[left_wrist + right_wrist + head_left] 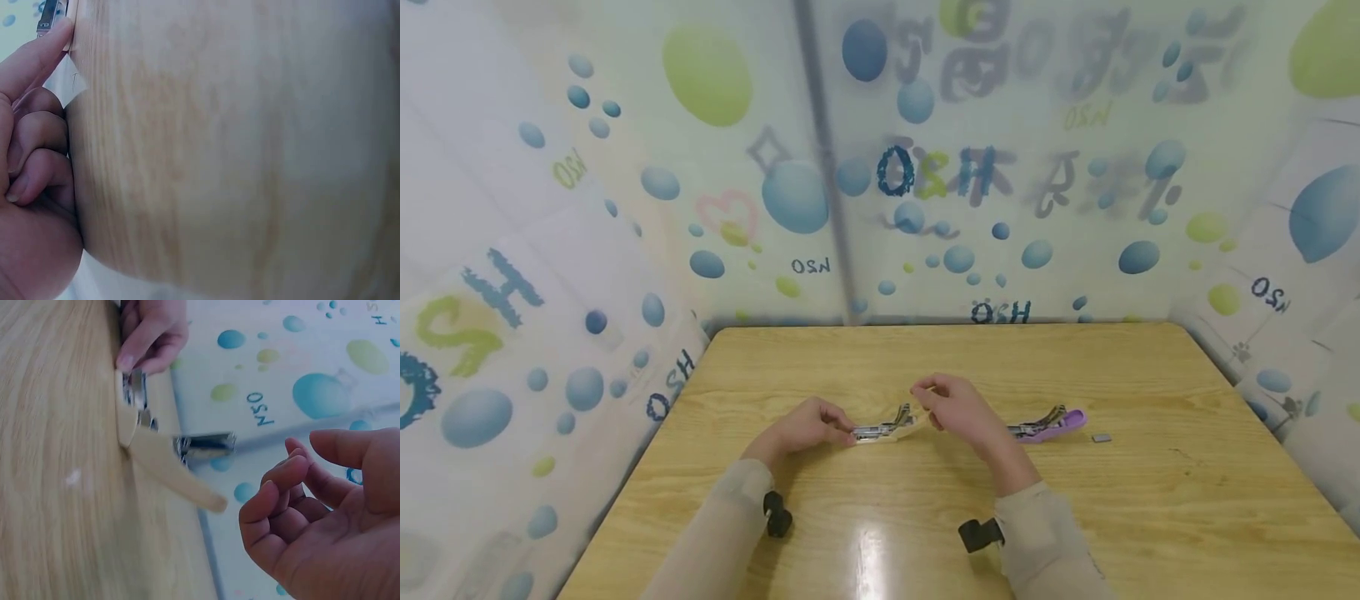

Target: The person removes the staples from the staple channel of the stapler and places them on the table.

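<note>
A cream stapler (886, 437) lies on the table with its metal magazine swung up from the body. My left hand (805, 429) pinches its front end between thumb and fingers. In the right wrist view the stapler's cream handle (181, 481) slants away from that grip, and the raised metal part stands out beside it. Close to the handle end hovers my right hand (962, 412), its fingers loosely bent, thumb apart and nothing between them. In the left wrist view only the left hand's fingers (37, 131) and a sliver of the stapler's metal show.
To the right lies a purple stapler (1066, 425), also opened up, its front end partly hidden behind the right forearm. A small grey strip of staples (1101, 437) rests beside it. The wooden table (865, 358) is bordered by printed curtains (925, 275).
</note>
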Motion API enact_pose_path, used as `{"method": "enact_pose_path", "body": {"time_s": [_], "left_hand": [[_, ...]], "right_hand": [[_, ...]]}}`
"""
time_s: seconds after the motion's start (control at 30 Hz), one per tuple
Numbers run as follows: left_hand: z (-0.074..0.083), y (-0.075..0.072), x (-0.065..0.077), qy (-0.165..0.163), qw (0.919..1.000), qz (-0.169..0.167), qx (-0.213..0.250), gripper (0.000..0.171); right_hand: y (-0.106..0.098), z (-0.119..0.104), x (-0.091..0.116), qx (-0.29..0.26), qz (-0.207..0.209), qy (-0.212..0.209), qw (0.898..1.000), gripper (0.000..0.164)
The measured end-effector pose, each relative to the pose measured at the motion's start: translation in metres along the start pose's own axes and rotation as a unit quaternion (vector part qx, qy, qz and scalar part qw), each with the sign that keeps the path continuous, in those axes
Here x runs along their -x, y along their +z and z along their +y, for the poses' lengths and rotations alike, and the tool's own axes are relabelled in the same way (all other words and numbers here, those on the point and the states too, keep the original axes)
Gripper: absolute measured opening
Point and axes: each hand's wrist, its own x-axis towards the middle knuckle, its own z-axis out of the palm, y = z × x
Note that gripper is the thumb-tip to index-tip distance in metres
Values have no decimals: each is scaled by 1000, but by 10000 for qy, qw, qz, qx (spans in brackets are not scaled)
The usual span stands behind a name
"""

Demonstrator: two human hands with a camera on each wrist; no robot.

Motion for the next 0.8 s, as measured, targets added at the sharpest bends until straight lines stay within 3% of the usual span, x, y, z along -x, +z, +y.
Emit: {"method": "enact_pose_path", "body": {"time_s": [0.33,0.57,0.8], "left_hand": [[1,-2,-2,31,10000,30,-87,18],[1,-2,-2,98,9999,-42,-13,18],[-1,-1,-2,119,9999,-96,-10,18]], "right_hand": [[49,-17,-11,-102,110,-181,9997,26],[78,-3,-18,1,45,-42,10000,30],[91,11,-18,111,55,259,9996,30]]}}
